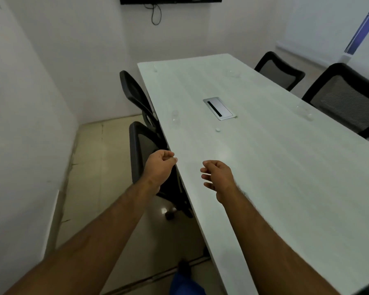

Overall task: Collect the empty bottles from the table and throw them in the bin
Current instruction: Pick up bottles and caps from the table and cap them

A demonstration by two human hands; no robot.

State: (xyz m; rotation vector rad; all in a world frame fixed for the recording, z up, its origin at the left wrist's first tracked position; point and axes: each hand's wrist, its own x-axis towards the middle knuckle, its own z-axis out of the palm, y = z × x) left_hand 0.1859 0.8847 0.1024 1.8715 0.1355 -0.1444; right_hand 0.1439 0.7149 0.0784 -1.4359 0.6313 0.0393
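Bottles are the whole job, and as far as I can judge none has been collected yet. Four clear plastic ones lie or stand on the long white table (285, 177), all faint against the pale top: one near the left edge (175, 117), the closest to the person; one at the far left corner (155, 69); one toward the far right (232, 73); and one at the right edge (304, 112) beside the chairs. A small white cap (217, 129) sits alone just on the near side of the metal cable hatch (219, 108).

Both hands are empty. The left hand (160, 165) hovers over the table's left edge with fingers curled loosely inward, gripping nothing. The right hand (218, 177) is held above the tabletop, half open, fingers bent and spread, also holding nothing.

No bin shows anywhere in view, so where the bottles must go cannot be told. Black chairs (145, 150) stand pushed in along the left side, and reaching past them for the nearest bottle looks like the likely first step.
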